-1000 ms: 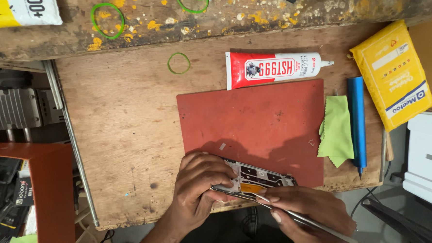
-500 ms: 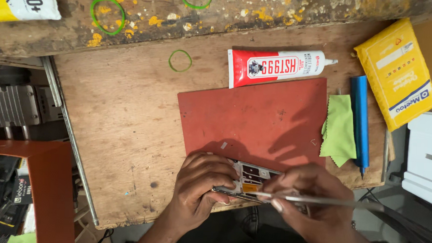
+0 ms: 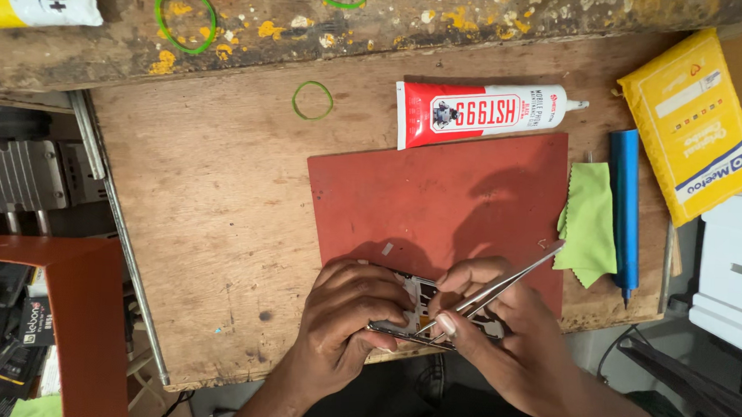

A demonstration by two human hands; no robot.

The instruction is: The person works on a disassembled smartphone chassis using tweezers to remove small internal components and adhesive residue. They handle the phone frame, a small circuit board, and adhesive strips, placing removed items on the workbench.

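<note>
Head view: left hand (image 3: 351,316) curls round the near-left end of an opened phone body (image 3: 421,307), fingers together and clamped on its edge, steadying it at the near edge of the red work mat (image 3: 438,195). Right hand (image 3: 507,339) pinches metal tweezers (image 3: 501,289) between thumb and forefinger, fingers closed on the shanks; the tips point down and left into the exposed interior of the phone body, while the far end rises toward the green cloth (image 3: 589,222). Whether the tips grip a part cannot be told, as the fingers hide them.

Good technique, judged from this pose: keep the heel of the right hand resting on the mat or frame so that the tips move by finger pressure alone, hold the frame flat against the mat, and approach small parts at a shallow angle to avoid scratching the board.

Beyond the mat lie a red-and-white adhesive tube (image 3: 479,113), a blue pen-shaped tool (image 3: 623,211), a yellow packet (image 3: 692,122) and a green rubber band (image 3: 312,100), all well apart from the hands on the wooden bench (image 3: 212,227).
</note>
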